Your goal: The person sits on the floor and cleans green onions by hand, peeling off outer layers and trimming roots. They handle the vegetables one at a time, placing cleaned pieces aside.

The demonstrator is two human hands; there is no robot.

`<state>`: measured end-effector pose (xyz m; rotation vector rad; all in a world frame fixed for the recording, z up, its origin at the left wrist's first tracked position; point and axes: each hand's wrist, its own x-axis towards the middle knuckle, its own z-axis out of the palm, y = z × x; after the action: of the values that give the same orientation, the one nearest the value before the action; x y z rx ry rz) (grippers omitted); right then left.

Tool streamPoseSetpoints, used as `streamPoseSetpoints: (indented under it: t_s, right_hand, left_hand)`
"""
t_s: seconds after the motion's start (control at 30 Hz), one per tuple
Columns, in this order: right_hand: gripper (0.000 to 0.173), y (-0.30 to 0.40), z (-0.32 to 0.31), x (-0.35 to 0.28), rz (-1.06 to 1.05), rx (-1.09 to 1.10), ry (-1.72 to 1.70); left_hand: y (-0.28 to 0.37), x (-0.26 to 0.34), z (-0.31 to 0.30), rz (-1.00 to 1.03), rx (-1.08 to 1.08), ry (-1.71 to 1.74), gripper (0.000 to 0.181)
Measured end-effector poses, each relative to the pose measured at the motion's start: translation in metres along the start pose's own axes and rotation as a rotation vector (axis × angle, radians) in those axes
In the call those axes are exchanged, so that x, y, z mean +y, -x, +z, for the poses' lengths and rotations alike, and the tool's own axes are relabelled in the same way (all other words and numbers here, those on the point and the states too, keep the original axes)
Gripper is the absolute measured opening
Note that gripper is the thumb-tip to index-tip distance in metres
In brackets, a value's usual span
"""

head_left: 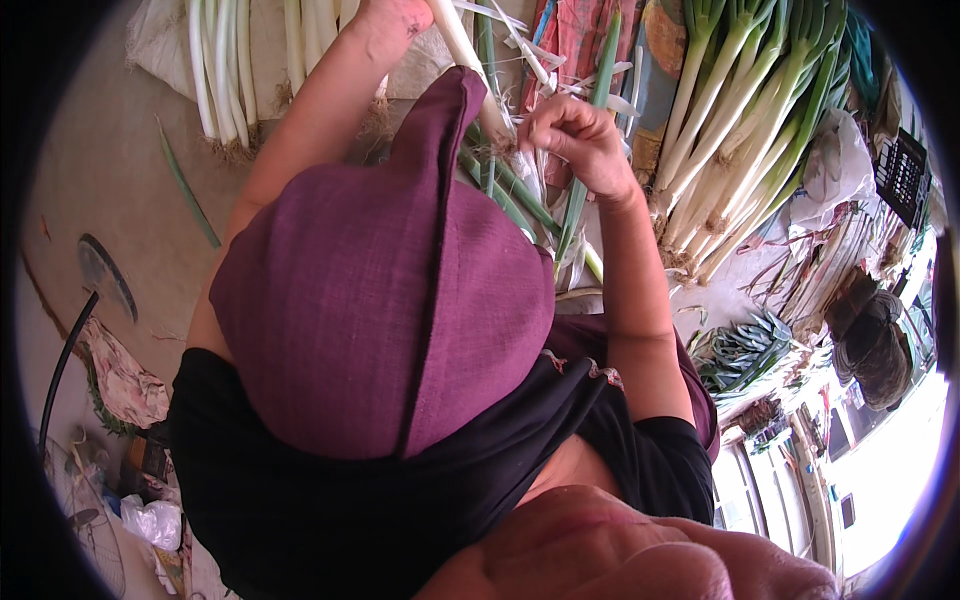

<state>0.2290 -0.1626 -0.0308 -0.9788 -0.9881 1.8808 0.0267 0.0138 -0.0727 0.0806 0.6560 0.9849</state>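
Observation:
My left hand (400, 16) reaches to the top edge of the picture, where its fingers are cut off. Against it lies a thick white leek stalk (459, 37), slanting down to its root end (501, 135). My right hand (581, 139) is at that root end, thumb and fingers pinched together at the roots. Thin pale peelings (529, 56) and green leaves (521, 187) lie under and around both hands. A purple cloth garment (367, 300) bulges over my lap and hides part of the floor.
A large bundle of leeks (720, 135) lies to the right, roots towards me. More white leeks (221, 75) rest at upper left. A single green leaf (186, 184) lies on the floor. Further right are a black plastic crate (902, 176) and a heap of greens (742, 352).

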Motion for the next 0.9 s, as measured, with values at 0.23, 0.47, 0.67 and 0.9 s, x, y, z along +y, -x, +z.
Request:
streamPoseSetpoints:
  t_s: [0.23,0.47,0.67,0.9]
  right_hand:
    - [0.026,0.001,-0.016,-0.016,0.345,-0.109,0.581]
    - [0.039,-0.011,0.018,0.007,0.095,0.198,0.825]
    - [0.021,-0.008,0.015,0.018,0.052,0.461,0.932]
    - [0.019,-0.011,0.021,0.033,-0.208,0.686,1.134]
  left_hand:
    - [-0.004,0.019,-0.016,0.024,0.078,0.009,0.019]
    - [0.001,-0.001,0.007,0.119,0.034,-0.089,0.017]
    - [0.023,-0.046,-0.005,-0.376,-0.285,-0.212,0.017]
    - [0.018,-0.064,-0.022,-0.150,-0.126,-0.323,0.009]
